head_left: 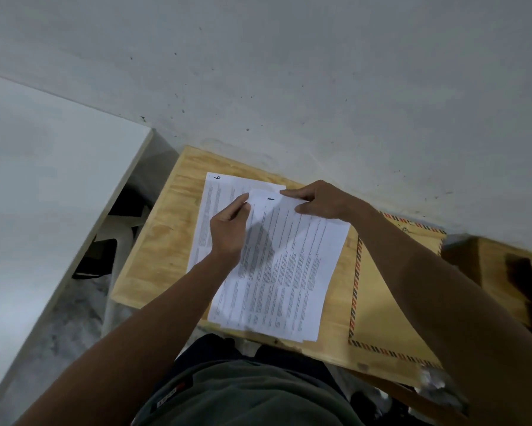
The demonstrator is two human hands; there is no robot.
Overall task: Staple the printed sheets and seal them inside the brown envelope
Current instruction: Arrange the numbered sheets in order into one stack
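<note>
We are working at a small pale plywood table point(154, 253) pushed against a grey wall, squaring up the stack of white printed sheets point(277, 272) that is lying across its middle. Our left hand point(229, 232) is coming in from the near left, its fingers point(241, 199) curled and pinching the left side of the top sheet near the far corner. Our right hand point(323, 199) is reaching over from the right, with its fingers point(289, 194) and thumb nipping the far edge of that same sheet. Another printed sheet marked with a handwritten 6 point(208, 210) is sticking out at the far left, not yet lined up with the rest.

These sheets are thin, light and floppy, so we are judging that they will slide on one another and fan out unless we are holding them near a corner and tapping the edges flush; a corner grip also leaves room for a staple.

The brown paper envelope with the red-and-blue striped border point(378, 302) is lying flat just to the right of the stack, partly under our right forearm, and neither hand is touching it. We are not seeing a stapler anywhere in view.
</note>
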